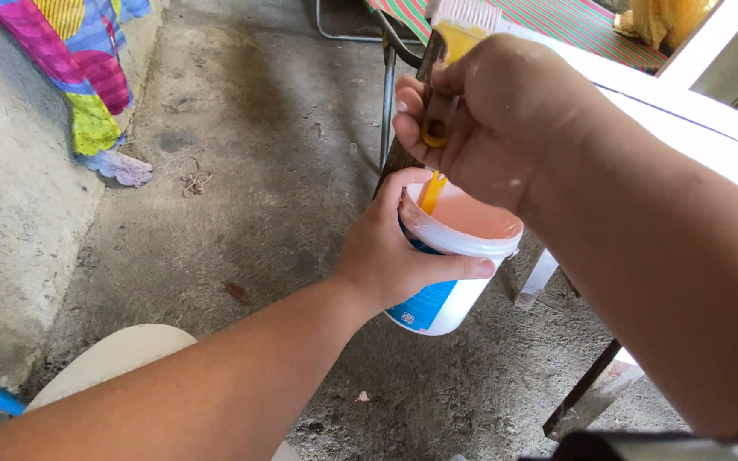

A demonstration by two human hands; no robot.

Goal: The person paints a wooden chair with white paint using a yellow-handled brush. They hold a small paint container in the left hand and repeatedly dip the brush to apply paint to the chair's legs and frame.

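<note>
Your left hand (pixel 390 252) is gripping a white paint tub (pixel 454 265); your right hand (pixel 484 119) is clenching a paintbrush (pixel 450 51), bristles upward.

A small white plastic paint tub (pixel 459 282) with a blue label sits wrapped in the left hand (pixel 386 256), thumb laid along its rim and fingers curled behind it, held off the concrete floor and tipped slightly toward the viewer. Its open top shows a pale pink inside, smeared with paint. Just above the tub's mouth, the right hand (pixel 489 119) grips a paintbrush (pixel 448 77) by its brown wooden handle; the brush stands bristle end up, its whitish bristles and yellow ferrule rising above the knuckles. From the bottom of that fist a narrow orange piece (pixel 430 193) hangs down, reaching to the tub's near rim.
</note>
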